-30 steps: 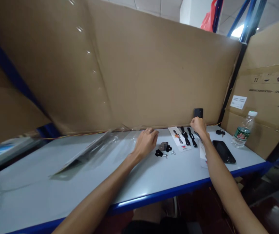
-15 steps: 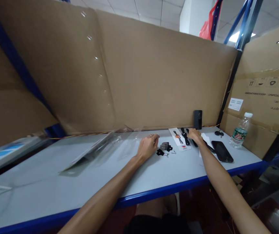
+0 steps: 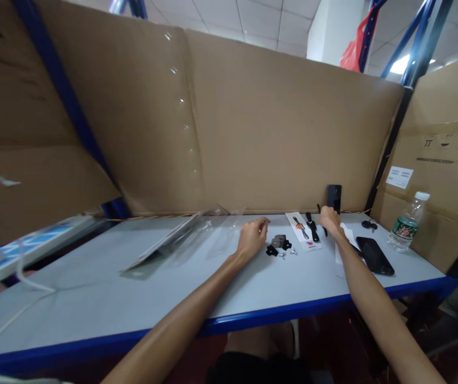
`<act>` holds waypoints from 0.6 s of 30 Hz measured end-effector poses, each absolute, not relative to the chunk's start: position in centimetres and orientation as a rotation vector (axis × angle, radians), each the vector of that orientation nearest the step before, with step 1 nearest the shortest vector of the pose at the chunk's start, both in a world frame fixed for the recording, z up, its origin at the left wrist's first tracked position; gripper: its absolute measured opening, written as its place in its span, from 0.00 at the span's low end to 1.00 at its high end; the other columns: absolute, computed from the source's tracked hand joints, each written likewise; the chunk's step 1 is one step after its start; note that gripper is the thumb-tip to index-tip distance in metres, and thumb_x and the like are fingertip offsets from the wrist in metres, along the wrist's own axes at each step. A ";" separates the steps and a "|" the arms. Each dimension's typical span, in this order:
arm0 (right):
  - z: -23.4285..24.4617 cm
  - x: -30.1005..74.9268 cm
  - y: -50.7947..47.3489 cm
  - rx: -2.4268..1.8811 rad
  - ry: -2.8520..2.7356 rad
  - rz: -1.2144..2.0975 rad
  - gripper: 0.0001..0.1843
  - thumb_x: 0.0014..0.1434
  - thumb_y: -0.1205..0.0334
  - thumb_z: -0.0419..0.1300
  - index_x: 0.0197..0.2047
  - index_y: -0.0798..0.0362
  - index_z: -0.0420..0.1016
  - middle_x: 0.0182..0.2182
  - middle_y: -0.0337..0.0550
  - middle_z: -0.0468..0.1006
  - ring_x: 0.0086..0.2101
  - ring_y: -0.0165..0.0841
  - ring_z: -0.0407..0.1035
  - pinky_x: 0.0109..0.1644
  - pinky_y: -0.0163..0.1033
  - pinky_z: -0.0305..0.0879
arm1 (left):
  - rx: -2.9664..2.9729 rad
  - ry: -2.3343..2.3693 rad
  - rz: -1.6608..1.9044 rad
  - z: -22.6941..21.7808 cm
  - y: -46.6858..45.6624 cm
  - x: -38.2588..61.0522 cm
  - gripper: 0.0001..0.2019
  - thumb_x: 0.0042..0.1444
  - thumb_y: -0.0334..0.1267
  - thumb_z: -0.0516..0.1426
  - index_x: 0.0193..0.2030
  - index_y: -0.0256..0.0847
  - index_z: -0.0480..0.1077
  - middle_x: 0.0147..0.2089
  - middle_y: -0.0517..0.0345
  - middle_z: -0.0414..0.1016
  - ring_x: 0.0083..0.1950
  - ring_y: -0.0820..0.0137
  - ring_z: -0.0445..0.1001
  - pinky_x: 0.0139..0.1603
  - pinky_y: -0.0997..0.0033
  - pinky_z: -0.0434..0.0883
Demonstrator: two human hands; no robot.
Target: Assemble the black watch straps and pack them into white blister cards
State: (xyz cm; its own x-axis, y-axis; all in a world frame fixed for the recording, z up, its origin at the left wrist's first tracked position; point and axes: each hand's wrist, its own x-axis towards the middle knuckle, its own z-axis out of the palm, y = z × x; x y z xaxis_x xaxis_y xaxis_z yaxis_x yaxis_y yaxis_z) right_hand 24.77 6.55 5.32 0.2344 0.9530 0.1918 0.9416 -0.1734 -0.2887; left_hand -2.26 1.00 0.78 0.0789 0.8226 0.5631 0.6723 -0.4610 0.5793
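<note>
My left hand (image 3: 252, 236) rests on the table with its fingers loosely bent and apart, holding nothing I can see. Just right of it lie a grey block-like piece (image 3: 280, 241), small black plates (image 3: 271, 250) and silver screws (image 3: 293, 252). Farther right, my right hand (image 3: 330, 218) is closed around a slim black strip-like piece (image 3: 325, 231), whose ends stick out on the left side of the fist. Beside that hand are a black elongated part (image 3: 312, 228) and a white printed card (image 3: 304, 238) picturing a tool. White paper (image 3: 338, 255) lies partly under my right forearm.
One dark phone (image 3: 374, 256) lies flat at right; another phone (image 3: 334, 198) leans on the cardboard wall (image 3: 276, 133). Keys (image 3: 369, 225) and a plastic bottle (image 3: 405, 223) stand near the right carton. Clear plastic packaging (image 3: 189, 240) lies left, with a power strip (image 3: 32, 248) beyond.
My right hand has raised the slim black piece from beside the other black part and tilted it more upright. My left hand stays by the grey piece. The view has shifted left.
</note>
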 end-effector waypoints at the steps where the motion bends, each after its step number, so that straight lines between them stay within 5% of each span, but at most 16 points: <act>1: 5.6 24.1 6.5 -2.105 -1.758 0.050 0.16 0.59 0.61 0.62 0.48 0.60 0.81 0.43 0.62 0.82 0.46 0.44 0.78 0.45 0.36 0.69 | 2.090 1.455 1.368 0.8 1.1 -2.0 0.12 0.63 0.33 0.51 0.43 0.40 0.77 0.27 0.57 0.77 0.29 0.68 0.74 0.36 0.70 0.66; 7: 4.4 16.6 5.3 -1.688 -1.847 0.213 0.15 0.64 0.56 0.56 0.38 0.56 0.81 0.28 0.42 0.81 0.30 0.32 0.74 0.34 0.31 0.64 | 1.491 1.021 1.267 0.5 1.4 -0.5 0.16 0.65 0.43 0.53 0.53 0.35 0.69 0.25 0.58 0.74 0.23 0.68 0.75 0.25 0.73 0.70; 13: 2.1 12.4 2.4 -1.424 -1.967 0.221 0.13 0.63 0.61 0.56 0.30 0.54 0.79 0.28 0.43 0.81 0.29 0.32 0.71 0.32 0.32 0.57 | 1.193 0.822 1.040 -0.2 1.3 -0.5 0.24 0.63 0.60 0.54 0.49 0.39 0.66 0.26 0.59 0.73 0.22 0.70 0.75 0.23 0.74 0.72; 18: 2.3 12.6 1.8 -1.236 -2.144 0.300 0.17 0.68 0.59 0.54 0.33 0.53 0.80 0.30 0.40 0.82 0.32 0.32 0.74 0.35 0.31 0.58 | 0.876 0.757 0.879 0.2 2.2 -2.0 0.20 0.68 0.53 0.49 0.36 0.38 0.63 0.23 0.62 0.63 0.15 0.80 0.59 0.11 0.85 0.48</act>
State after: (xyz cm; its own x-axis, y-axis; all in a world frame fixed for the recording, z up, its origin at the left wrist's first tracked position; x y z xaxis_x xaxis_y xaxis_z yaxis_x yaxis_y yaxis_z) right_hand 12.61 1.83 2.34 -0.3552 0.8390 0.4122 0.6936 0.5322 -0.4856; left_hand -2.00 2.17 0.23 0.4379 0.8775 -0.1955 -0.3229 0.3564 0.8768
